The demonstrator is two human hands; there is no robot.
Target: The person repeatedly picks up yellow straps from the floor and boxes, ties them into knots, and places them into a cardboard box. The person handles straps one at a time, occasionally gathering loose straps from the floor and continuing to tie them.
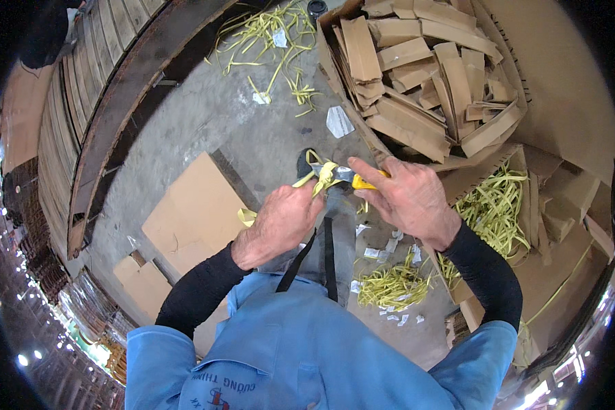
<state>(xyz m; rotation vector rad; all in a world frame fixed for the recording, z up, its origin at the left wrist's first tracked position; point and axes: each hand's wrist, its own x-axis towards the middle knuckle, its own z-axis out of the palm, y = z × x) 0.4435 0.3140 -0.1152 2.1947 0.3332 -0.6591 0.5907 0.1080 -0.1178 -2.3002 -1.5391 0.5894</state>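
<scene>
In the head view, a person in a blue shirt (294, 342) has both hands up in front, close together. The left hand (283, 213) is curled tight around a yellow strap (326, 176), which is bunched up like a knot just past the fingers. The right hand (411, 201) is wrapped around a yellow cutter (366, 183), with one finger pointing along it. The cutter's gray metal end is right at the bunched strap, so the strap sits between the two hands, above the gray floor (184, 123). Ahead on the right is a big box full of torn cardboard pieces (406, 130). Near the right arm, more yellow straps (495, 212) fill another box, and a small strap pile (393, 285) lies on the floor. On the left lies a flat brown sheet (191, 212).
</scene>
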